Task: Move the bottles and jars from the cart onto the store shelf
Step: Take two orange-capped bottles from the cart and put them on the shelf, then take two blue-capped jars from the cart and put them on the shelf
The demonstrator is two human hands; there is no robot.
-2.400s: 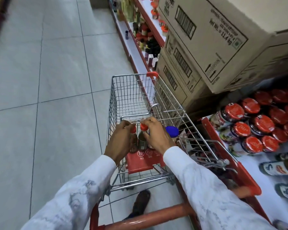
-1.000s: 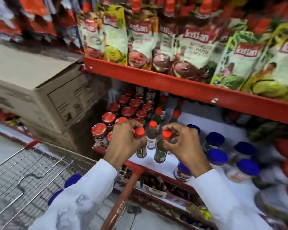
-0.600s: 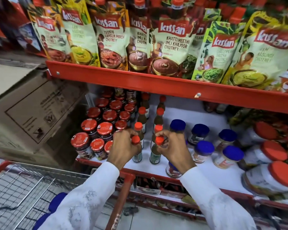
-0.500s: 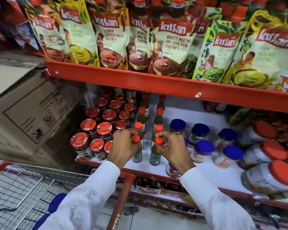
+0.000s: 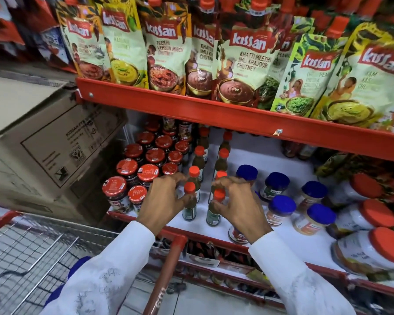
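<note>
Two small dark green bottles with orange caps stand upright at the front of the white store shelf (image 5: 248, 234): the left bottle (image 5: 189, 206) and the right bottle (image 5: 214, 211). My left hand (image 5: 163, 202) hovers just left of the left bottle with fingers spread and off it. My right hand (image 5: 240, 208) sits just right of the right bottle, fingers apart and curled, holding nothing. The wire cart (image 5: 27, 251) is at lower left with blue-lidded jars (image 5: 77, 267) partly hidden by my left sleeve.
Red-lidded jars (image 5: 146, 171) crowd the shelf left of the bottles; blue-lidded jars (image 5: 280, 208) and big orange-lidded jars (image 5: 373, 253) stand to the right. More orange-capped bottles (image 5: 198, 160) line up behind. A red shelf edge (image 5: 237, 119) with pouches hangs overhead. A cardboard box (image 5: 43, 142) is at left.
Both hands carried a bottle each from the cart to the shelf, set them down upright at the front, then opened and drew back off the caps.
</note>
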